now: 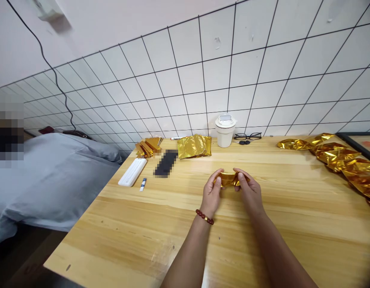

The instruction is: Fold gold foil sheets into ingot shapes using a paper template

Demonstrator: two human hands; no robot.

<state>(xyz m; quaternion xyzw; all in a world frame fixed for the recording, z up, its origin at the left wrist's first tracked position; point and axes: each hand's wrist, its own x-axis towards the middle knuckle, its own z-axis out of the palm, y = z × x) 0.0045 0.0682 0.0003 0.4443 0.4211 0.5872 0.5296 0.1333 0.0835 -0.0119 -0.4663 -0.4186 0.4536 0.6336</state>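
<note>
A small folded piece of gold foil paper [229, 179] is held just above the wooden table, stretched between both hands. My left hand [212, 191] pinches its left end between thumb and fingers; a dark red bead bracelet [204, 217] circles that wrist. At the right end, my right hand [250, 191] grips with the thumb on top and fingers behind. Beyond the hands lies a stack of flat gold foil sheets [194, 146]. To its left is a bunch of folded gold foil strips [149, 147]. Several shaped gold foil pieces [337, 157] lie in a row at the right.
On the wooden table [127, 232] stand a white lidded cup [225, 132] and eyeglasses [247, 136] near the tiled wall. A white oblong case [133, 172], a blurred dark object [166, 163] and a small blue-and-white tube [143, 185] lie left. A bed with grey bedding [59, 176] adjoins.
</note>
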